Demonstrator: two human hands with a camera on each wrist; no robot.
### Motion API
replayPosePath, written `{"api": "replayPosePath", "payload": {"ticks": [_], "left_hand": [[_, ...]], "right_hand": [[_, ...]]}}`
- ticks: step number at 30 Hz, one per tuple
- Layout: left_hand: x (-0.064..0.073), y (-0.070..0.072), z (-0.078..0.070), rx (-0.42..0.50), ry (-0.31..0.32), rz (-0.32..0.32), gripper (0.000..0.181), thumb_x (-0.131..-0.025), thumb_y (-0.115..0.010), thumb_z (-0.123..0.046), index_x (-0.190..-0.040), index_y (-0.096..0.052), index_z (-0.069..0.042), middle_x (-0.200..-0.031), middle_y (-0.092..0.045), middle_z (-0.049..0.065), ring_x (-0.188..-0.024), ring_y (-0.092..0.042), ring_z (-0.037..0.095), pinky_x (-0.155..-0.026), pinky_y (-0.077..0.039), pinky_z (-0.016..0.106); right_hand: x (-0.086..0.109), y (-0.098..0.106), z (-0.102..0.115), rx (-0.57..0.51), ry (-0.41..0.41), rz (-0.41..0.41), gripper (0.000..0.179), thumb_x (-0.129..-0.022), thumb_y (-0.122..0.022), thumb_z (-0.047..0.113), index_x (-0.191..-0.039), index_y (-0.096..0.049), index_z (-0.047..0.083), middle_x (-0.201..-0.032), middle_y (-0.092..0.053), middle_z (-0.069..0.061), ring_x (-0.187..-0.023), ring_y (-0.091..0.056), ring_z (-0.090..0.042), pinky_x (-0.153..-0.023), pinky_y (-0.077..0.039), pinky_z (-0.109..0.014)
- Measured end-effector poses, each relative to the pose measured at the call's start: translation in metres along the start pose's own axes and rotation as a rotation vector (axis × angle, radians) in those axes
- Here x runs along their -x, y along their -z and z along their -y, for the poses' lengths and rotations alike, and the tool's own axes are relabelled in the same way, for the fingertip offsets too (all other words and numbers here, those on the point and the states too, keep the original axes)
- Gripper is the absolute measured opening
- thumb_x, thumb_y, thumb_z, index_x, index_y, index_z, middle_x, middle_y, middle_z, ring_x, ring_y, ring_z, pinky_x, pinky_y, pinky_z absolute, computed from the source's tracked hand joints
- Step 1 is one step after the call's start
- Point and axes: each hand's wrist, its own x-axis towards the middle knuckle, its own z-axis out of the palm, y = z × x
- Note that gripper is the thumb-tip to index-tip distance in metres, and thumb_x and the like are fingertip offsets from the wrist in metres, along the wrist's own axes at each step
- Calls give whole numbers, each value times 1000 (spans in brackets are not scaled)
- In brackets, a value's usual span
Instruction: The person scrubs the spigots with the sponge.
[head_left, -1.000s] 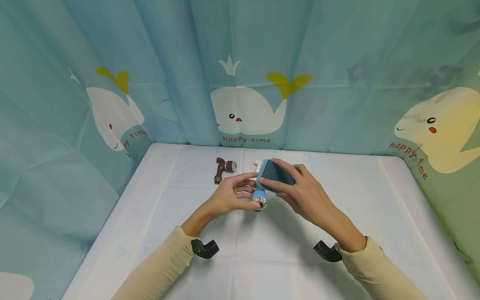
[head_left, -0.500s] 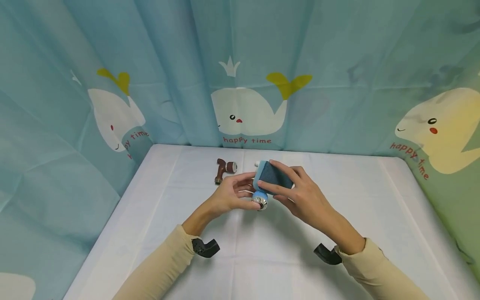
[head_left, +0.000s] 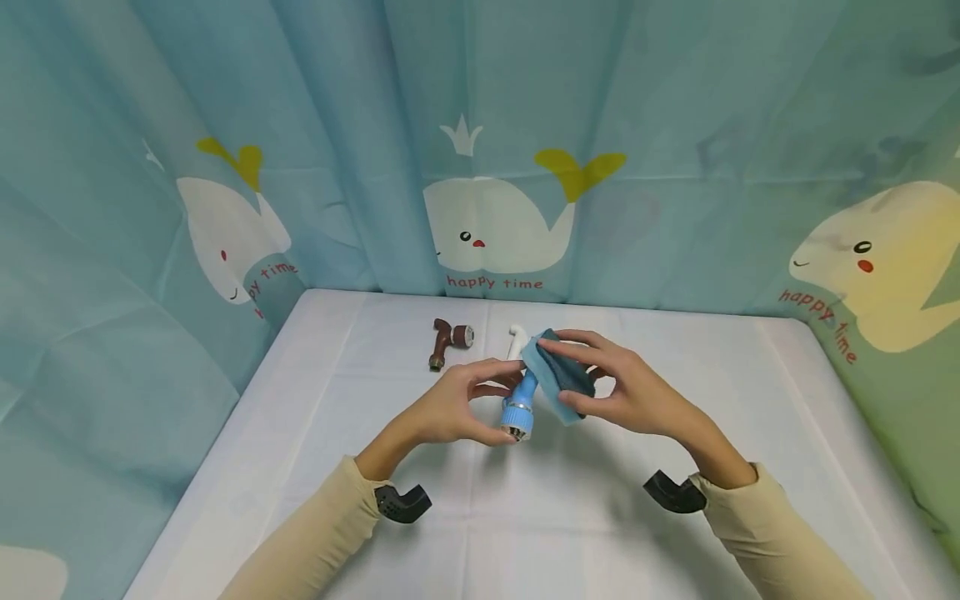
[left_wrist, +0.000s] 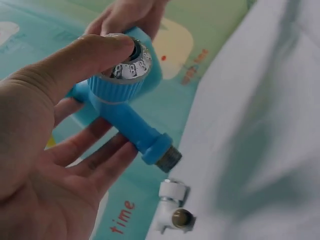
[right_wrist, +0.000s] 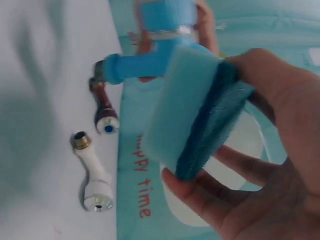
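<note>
My left hand [head_left: 461, 404] grips a blue faucet [left_wrist: 127, 117] with a silver-ringed knob. In the left wrist view the thumb lies across the knob's end and the fingers pass behind the body; the threaded end sticks out freely. A sponge [right_wrist: 187, 112], light blue with a dark scouring side, is pinched between thumb and fingers of my right hand [head_left: 637, 387]. It is bent and its light face is right at the faucet's spout end in the head view. Both things are held above the white table [head_left: 360, 533].
Toward the back of the table lie a brown faucet [head_left: 442, 342] and, to its right, a white faucet [right_wrist: 92, 172], partly hidden behind the hands in the head view. A blue curtain [head_left: 337, 125] printed with whales hangs along the table's back and sides.
The faucet has turned so that its knob points lower and more of its body shows. The sponge has shifted down and right and folded, and the right hand has moved right. The white faucet shows more.
</note>
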Motion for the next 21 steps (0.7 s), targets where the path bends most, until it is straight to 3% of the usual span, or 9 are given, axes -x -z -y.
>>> {"api": "replayPosePath", "payload": {"ticks": [4, 7, 13, 17, 21], "left_hand": [[2, 2, -2, 22, 13, 26, 86, -74, -87, 8, -150, -47, 3, -149, -52, 17, -132, -55, 28, -109, -47, 42], [3, 3, -3, 113, 40, 6, 87, -75, -87, 7, -152, -46, 1, -146, -53, 17, -131, -56, 29, -107, -49, 43], [1, 3, 1, 350, 72, -138, 90, -79, -88, -5, -155, -41, -2, -138, -54, 22, -124, -58, 28, -100, -54, 38], [-1, 2, 3, 453, 53, -234, 91, -79, -87, -2, -155, -38, 0, -133, -53, 21, -120, -59, 26, -96, -56, 35], [-2, 2, 3, 490, 49, -307, 90, -79, -85, 3, -155, -37, 1, -127, -54, 17, -116, -60, 23, -93, -57, 32]], "right_hand": [[1, 1, -2, -98, -21, 18, 64, -95, -75, 11, -153, -51, 21, -155, -46, -6, -102, -66, -18, -85, -59, -33], [3, -6, -3, -99, -2, -47, 67, -92, -77, 6, -153, -51, 19, -156, -45, -7, -99, -66, -16, -86, -59, -31], [6, -41, 4, 43, 57, -298, 75, -84, -84, 4, -151, -54, 16, -157, -42, -11, -112, -64, -20, -86, -59, -35], [9, -61, 4, 140, 57, -316, 72, -85, -85, 9, -150, -55, 16, -156, -41, -17, -108, -65, -26, -82, -60, -43], [11, -62, 3, 173, 14, -346, 74, -81, -87, 8, -148, -58, 19, -152, -45, -17, -105, -66, -27, -76, -60, -43]]}}
